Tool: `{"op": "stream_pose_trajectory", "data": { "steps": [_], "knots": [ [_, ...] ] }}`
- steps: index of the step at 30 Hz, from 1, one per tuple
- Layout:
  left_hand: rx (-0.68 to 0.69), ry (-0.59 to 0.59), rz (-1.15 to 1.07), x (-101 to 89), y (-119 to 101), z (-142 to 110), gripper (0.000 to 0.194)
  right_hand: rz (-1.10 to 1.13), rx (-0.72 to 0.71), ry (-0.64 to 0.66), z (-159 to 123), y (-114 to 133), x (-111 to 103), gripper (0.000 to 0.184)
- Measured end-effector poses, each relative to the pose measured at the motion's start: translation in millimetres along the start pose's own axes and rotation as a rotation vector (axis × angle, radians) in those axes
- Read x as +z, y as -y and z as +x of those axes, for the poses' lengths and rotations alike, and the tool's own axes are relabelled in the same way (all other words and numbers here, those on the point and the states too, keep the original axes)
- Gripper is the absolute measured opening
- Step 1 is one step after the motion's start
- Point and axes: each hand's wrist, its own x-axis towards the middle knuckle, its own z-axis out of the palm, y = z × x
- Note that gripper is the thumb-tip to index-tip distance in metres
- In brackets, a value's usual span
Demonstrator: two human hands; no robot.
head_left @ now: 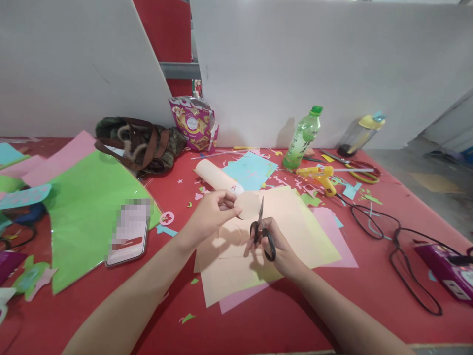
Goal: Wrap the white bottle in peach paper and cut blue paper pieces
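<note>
Between the thumb and fingers of my left hand (212,214) is a round piece of cream paper (248,205), held up above the sheets. My right hand (279,246) has its fingers in the black handles of a pair of scissors (261,217). The blades point up and away, right beside the paper's right edge; whether they touch it I cannot tell. Below both hands lies a stack of cream, yellow and pink paper sheets (295,227). A pale cylinder (218,177) lies just beyond my left hand, near a light blue sheet (254,167).
A phone (129,234) rests on green sheets (81,197) at left. Behind are a camouflage bag (144,145) and a purple snack bag (195,123). A green bottle (303,138), a yellow glue gun (320,177) with black cord, and a purple power strip (447,271) stand or lie right. Paper scraps litter the red table.
</note>
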Motion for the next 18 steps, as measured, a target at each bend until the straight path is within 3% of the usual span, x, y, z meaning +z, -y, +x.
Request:
{"op": "stream_pose_trajectory", "data": {
  "steps": [18],
  "knots": [
    [-0.024, -0.02, 0.03, -3.3, -3.5, 0.4, 0.019, 0.008, 0.068, -0.095, 0.8, -8.6, -1.0, 0.036]
  ]
}}
